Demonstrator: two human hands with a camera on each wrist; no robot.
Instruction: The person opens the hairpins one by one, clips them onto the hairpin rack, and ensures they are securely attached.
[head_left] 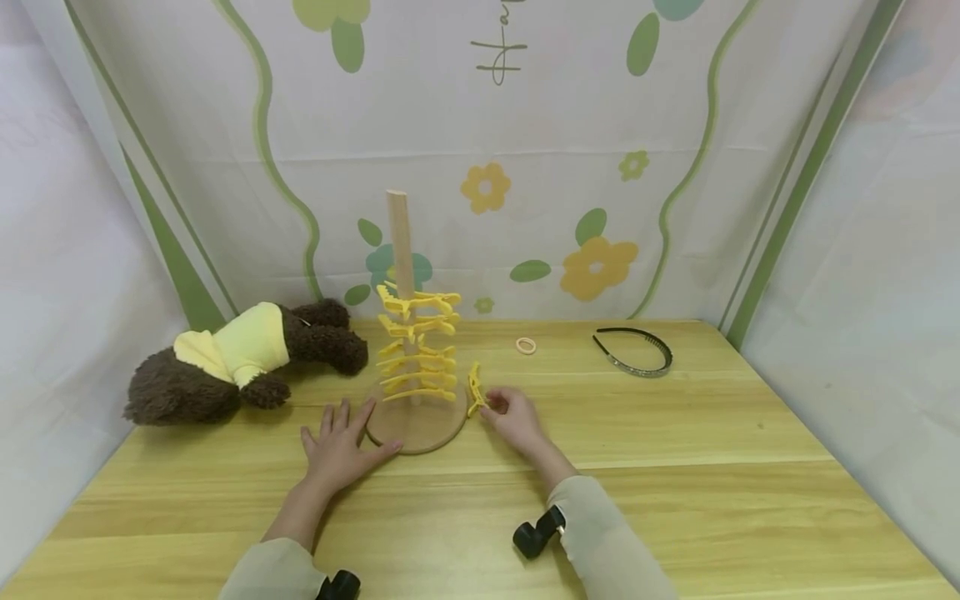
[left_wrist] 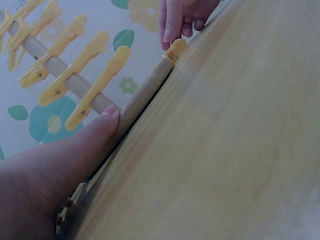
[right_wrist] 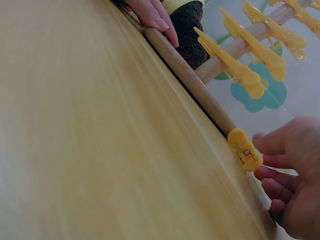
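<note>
A wooden stand with a round base [head_left: 416, 429] and an upright post [head_left: 402, 242] carries several yellow hair clips [head_left: 420, 360], clamped across the post one above another. My left hand [head_left: 337, 450] is spread at the base's left front edge, its thumb [left_wrist: 102, 125] lying against the rim. Right of the base, another yellow hair clip [head_left: 475, 392] stands low at the tabletop. My right hand [head_left: 517, 421] pinches that clip's near end between thumb and fingers. In the right wrist view, the clip [right_wrist: 245, 150] sits close beside the base rim [right_wrist: 195, 90].
A dark brown plush toy [head_left: 180, 387] in a yellow shirt lies left of the stand. Towards the back right are a small pale hair tie [head_left: 527, 346] and a black headband [head_left: 637, 367]. Flower-printed white fabric [head_left: 540, 208] encloses the wooden table [head_left: 712, 492].
</note>
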